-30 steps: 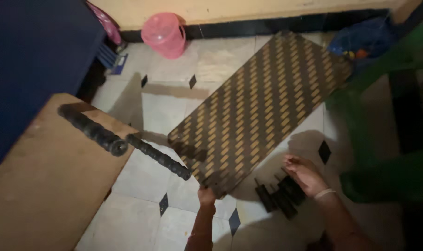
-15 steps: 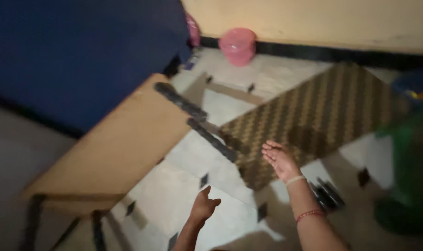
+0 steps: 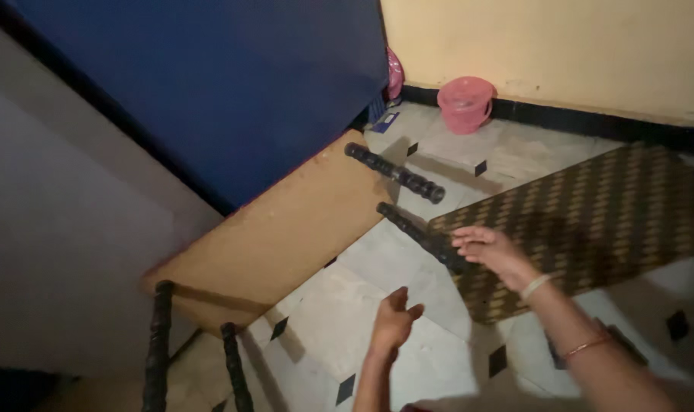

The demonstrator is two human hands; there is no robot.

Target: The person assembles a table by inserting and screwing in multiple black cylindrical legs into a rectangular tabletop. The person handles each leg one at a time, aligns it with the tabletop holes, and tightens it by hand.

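my right hand (image 3: 490, 250) is out over the near end of the lower black turned leg (image 3: 421, 237), fingers spread and curled loosely above it, just at the tip where the leg meets the corner of the brown patterned board (image 3: 591, 221). whether my fingertips actually touch the leg i can't tell, but nothing is clasped in that hand. a pale band and a thin bangle sit on that wrist. my left hand (image 3: 393, 320) is lower, hanging over the pale tiled floor (image 3: 339, 305), fingers relaxed and apart, gripping nothing at all. the leg juts out from the underside of the tipped wooden table (image 3: 286, 229), which lies on its side against the blue panel (image 3: 232, 84). a second black leg (image 3: 395, 173) sticks out above it, and two more legs (image 3: 160, 343) point toward me at the lower left. the patterned board lies flat on the floor to the right. a pink bucket (image 3: 464, 104) stands by the yellow wall (image 3: 553, 46).
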